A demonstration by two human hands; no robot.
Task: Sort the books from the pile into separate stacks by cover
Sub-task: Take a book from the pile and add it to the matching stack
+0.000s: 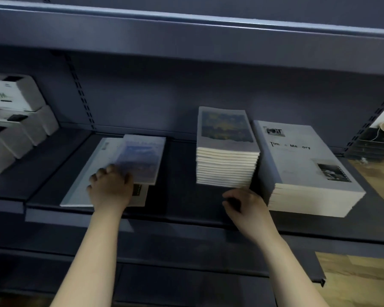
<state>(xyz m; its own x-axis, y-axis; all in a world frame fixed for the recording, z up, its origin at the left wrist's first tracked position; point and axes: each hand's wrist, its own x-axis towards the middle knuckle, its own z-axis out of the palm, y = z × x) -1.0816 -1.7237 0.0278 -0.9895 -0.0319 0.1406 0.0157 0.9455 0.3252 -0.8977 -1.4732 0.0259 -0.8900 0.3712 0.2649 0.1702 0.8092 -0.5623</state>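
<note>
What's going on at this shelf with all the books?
A person is sorting books by cover on a dark shelf. Their left hand grips a small blue-covered book lying on a larger white book. The right hand holds nothing, fingers loosely curled, in front of a tall stack of small books. A stack of larger white books stands beside it.

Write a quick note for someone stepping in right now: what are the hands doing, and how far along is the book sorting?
The left hand grips a blue book lying on a white book, the pile's visible remainder, at the shelf's left. The right hand, loosely curled, holds nothing, before the small stack. The big stack stands beside it. Done: two stacks built. Left: blue book, probably to the small stack; white book, probably to the big stack.
</note>
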